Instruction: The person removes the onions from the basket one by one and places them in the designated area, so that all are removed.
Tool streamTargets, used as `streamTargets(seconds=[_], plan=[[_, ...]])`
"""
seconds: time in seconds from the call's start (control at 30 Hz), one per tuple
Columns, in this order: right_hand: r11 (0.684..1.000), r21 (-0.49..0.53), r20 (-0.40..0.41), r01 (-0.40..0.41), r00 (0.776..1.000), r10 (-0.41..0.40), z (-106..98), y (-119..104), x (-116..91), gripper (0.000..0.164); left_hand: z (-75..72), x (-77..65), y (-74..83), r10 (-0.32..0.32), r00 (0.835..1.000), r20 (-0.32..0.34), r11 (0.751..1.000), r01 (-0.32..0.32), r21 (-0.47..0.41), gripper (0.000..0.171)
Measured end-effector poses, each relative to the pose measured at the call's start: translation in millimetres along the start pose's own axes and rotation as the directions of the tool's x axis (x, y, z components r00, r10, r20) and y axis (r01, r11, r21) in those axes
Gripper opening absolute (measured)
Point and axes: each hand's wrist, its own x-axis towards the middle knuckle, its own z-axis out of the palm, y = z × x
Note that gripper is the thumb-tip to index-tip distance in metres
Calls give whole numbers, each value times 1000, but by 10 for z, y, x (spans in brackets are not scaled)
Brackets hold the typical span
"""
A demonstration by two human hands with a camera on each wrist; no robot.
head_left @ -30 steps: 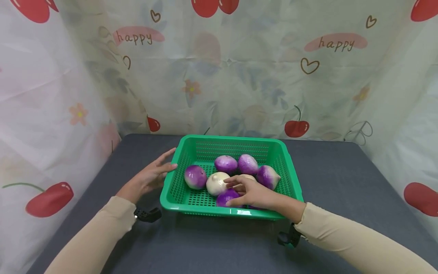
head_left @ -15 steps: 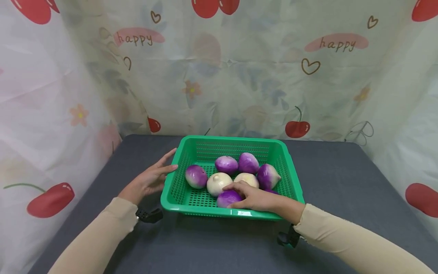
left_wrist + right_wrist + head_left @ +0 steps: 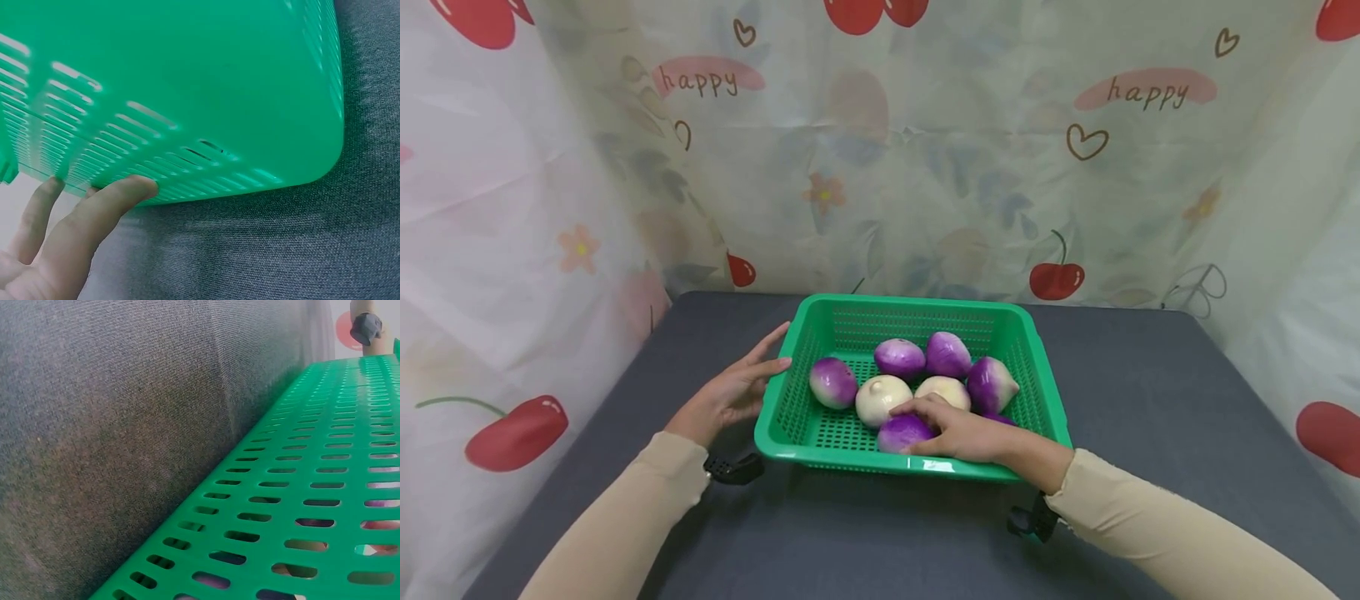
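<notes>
Dark tabletop [image 3: 850, 533] under a green basket [image 3: 850, 457]: your left hand [image 3: 728, 393], fingers extended, touches its side; your right hand [image 3: 964, 435] grips a purple turnip [image 3: 899, 435] inside.

desk [image 3: 865, 533]: dark grey, fabric-look top | directly on it: green slotted basket [image 3: 917, 303], roughly mid-width

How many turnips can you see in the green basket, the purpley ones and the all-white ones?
Turnips with purple: 6, one mostly hidden by the right hand
White-looking turnips: 2
Total in view: 8
</notes>
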Motion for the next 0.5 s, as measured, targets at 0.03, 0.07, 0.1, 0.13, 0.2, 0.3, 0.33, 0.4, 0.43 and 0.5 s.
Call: streamTargets(seconds=[0.03, 0.07, 0.1, 0.13, 0.2, 0.3, 0.33, 0.4, 0.43, 0.5], plan=[[1000, -1, 2, 4, 1000, -4, -1, -5, 4, 51, -2, -4, 2, 2, 1000, -2, 1000, -2, -2, 70], [1000, 0, 4, 5, 1000, -5, -1, -11, 7, 51, -3, -9, 4, 3, 1000, -3, 1000, -3, -4, 70], [1000, 1, 6, 6, 1000, -6, -1, -14, 12, 51, -5, -14, 6, 4, 1000, -4, 1000, -4, -6, 70], [1000, 1, 8, 5, 1000, -5, 1, -18, 16, 51, -7, -21, 8, 5, 1000, -5, 1000, -5, -7, 70], [1000, -2, 11, 7, 1000, -7, 2, -22, 24, 51, -5, -33, 12, 5, 1000, -15, 1000, -5, -14, 69], [1000, -10, 0, 9, 1000, -9, 0, -24, 27, 51, 0, -43, 15, 12, 1000, -11, 1000, -13, -5, 69], [1000, -8, -5, 13, 1000, -13, -3, -23, 23, 51, 6, -44, 15, 13, 1000, -11, 1000, -13, -4, 69], [1000, 10, -20, 20, 1000, -19, -13, -29, 6, 52, 17, -41, 15, 13, 1000, -7, 1000, -13, -4, 69], [1000, 24, -33, 20, 999, -19, -22, -32, -6, 53, 19, -38, 14, 14, 1000, -2, 1000, -14, 0, 69], [998, 60, -60, 31, 998, -27, -50, -51, -38, 55, 26, -30, 13, 12, 1000, -1, 1000, -12, 0, 70]])
